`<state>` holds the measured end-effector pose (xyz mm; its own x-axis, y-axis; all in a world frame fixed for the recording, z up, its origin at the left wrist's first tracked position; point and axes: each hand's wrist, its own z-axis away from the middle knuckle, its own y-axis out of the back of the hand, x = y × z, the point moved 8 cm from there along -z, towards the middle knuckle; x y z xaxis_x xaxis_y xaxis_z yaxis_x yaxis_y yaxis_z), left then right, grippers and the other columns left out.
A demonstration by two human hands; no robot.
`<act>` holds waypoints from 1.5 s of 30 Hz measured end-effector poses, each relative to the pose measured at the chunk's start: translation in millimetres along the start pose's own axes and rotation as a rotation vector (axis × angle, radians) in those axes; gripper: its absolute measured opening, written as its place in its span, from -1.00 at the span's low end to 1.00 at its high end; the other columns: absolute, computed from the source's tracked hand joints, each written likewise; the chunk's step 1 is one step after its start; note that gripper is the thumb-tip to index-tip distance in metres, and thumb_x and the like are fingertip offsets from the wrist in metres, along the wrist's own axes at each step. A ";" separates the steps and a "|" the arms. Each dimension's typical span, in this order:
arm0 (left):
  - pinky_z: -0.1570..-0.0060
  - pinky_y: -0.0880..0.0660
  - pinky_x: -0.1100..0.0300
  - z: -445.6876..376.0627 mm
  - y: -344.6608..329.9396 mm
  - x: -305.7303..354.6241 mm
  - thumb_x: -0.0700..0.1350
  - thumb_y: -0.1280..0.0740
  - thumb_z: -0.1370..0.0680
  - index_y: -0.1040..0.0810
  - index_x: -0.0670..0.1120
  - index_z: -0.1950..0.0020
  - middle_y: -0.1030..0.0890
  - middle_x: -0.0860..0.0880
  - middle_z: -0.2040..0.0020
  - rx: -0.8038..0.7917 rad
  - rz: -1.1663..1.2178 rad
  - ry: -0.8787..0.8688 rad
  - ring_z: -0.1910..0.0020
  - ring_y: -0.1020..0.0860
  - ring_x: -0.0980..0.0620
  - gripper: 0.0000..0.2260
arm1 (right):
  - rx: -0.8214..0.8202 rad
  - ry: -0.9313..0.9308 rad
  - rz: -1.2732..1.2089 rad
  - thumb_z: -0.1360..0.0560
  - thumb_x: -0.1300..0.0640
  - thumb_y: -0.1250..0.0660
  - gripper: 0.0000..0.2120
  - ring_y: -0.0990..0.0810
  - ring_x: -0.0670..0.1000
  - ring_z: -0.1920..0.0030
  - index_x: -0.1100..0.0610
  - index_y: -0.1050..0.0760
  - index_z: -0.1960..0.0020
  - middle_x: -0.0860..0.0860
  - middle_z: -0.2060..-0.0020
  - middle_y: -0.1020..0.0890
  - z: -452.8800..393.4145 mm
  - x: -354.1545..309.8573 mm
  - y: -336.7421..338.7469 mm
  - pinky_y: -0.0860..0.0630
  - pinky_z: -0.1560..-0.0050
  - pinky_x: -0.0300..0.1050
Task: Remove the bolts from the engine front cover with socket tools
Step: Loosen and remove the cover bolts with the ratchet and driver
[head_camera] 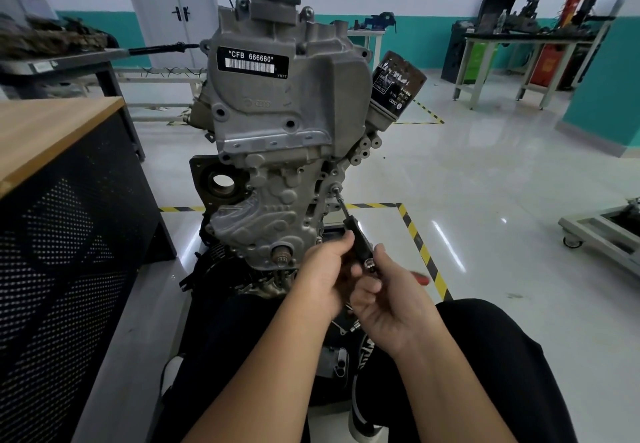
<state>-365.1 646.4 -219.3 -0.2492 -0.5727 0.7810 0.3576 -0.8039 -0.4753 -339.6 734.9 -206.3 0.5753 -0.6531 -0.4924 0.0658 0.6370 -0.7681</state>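
The fingers [346, 240] of the left hand [323, 274] are curled round the dark handle of the socket driver [356, 238], gripping it from the left. The right hand [388, 298] meets it from the other side, its fingers bent, with the thumb and fingertips pinching the shiny metal butt end of the same tool. The driver's thin shaft slants up and to the left, its tip seated on a bolt [335, 191] at the right edge of the engine front cover [273, 207]. That grey cast cover belongs to the engine [287, 96], which stands upright on the floor straight ahead of the seated person, between dark-trousered knees. A black oil filter [398, 84] juts from the engine's upper right side. To the left stands a wooden tabletop [45, 130] with a perforated black front panel. Yellow-and-black floor tape [420, 245] runs behind and to the right of the hands.
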 end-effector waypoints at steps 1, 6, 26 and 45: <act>0.51 -0.42 0.21 0.7 0.5 -0.1 -0.04 -0.41 -0.58 -0.66 -0.16 0.11 -0.54 -0.08 0.45 0.015 -0.011 -0.012 0.50 -0.41 -0.06 -0.80 | 0.079 0.104 0.228 -0.64 0.05 -0.35 -0.72 -0.42 -0.06 0.57 0.29 -0.58 -0.04 0.14 0.38 -0.55 -0.6 -7.3 6.7 -0.39 0.59 -0.21; 0.25 -0.54 0.06 -0.1 2.7 -3.1 -0.11 -0.46 -0.54 -0.70 -0.12 0.24 -0.69 -0.14 0.29 0.105 0.029 -0.070 0.45 -0.61 -0.08 -0.83 | 0.466 0.543 1.089 -0.57 -0.01 -0.42 -0.75 -0.64 0.10 0.35 0.16 -0.51 0.09 0.12 0.29 -0.67 9.2 -38.9 14.6 -0.67 0.27 0.12; 0.40 -0.39 0.24 -1.3 -6.8 -21.5 0.19 -0.23 -0.63 -0.73 -0.06 0.39 -0.71 -0.02 0.25 0.043 0.091 0.132 0.43 -0.62 0.03 -0.46 | 0.343 0.456 0.887 -0.57 0.00 -0.43 -0.72 -0.54 0.09 0.52 0.23 -0.57 0.11 0.15 0.48 -0.60 0.7 -27.1 15.3 -0.54 0.45 -0.06; 0.56 -0.37 0.27 4.5 -5.3 -4.8 0.03 -0.45 -0.54 -0.66 -0.16 0.05 -0.48 -0.04 0.47 -0.001 -0.047 0.043 0.50 -0.35 -0.02 -0.76 | 0.045 0.095 0.107 -0.64 0.03 -0.35 -0.75 -0.37 -0.11 0.59 0.22 -0.60 -0.08 0.11 0.40 -0.52 -1.9 -2.0 4.9 -0.32 0.61 -0.26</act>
<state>-361.8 654.1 -218.7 -0.3037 -0.5409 0.7844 0.3440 -0.8299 -0.4392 -342.0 738.5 -209.9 0.5013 -0.6150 -0.6087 0.0460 0.7214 -0.6910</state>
